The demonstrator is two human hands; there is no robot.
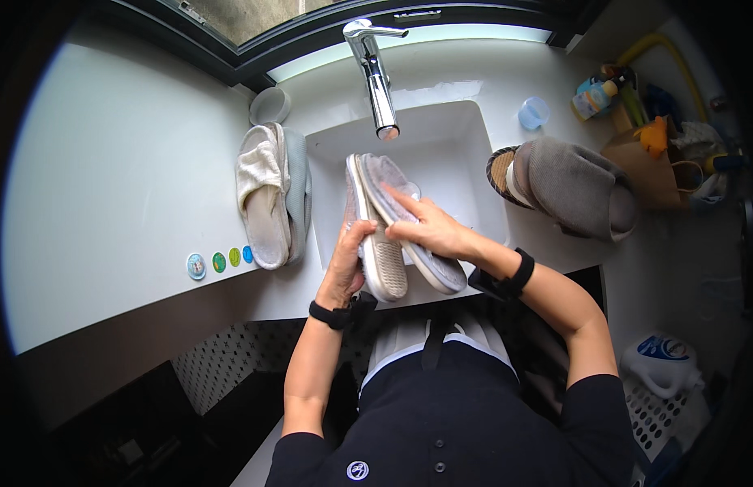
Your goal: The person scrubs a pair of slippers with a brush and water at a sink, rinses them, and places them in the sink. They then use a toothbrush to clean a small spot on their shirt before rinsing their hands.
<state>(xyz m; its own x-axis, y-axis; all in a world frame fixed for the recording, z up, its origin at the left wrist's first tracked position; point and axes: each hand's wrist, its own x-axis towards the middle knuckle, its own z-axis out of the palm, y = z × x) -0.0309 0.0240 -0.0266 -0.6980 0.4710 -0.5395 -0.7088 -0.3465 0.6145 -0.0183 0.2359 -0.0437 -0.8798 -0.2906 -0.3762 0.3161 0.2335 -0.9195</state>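
Above the front of a white sink, my left hand grips a grey slipper, its beige textured sole partly turned up. My right hand holds a second grey slipper pressed against the first, soles and edges side by side. The fingers of my right hand lie across its fuzzy upper. A chrome faucet stands behind the sink, its spout over the basin. A small clear round object shows partly behind the right slipper; I cannot tell what it is.
White slippers and light blue ones lean together left of the sink. Dark grey slippers lie to the right, near a small blue cup. Bottles and a paper bag stand farther right. A detergent jug sits lower right.
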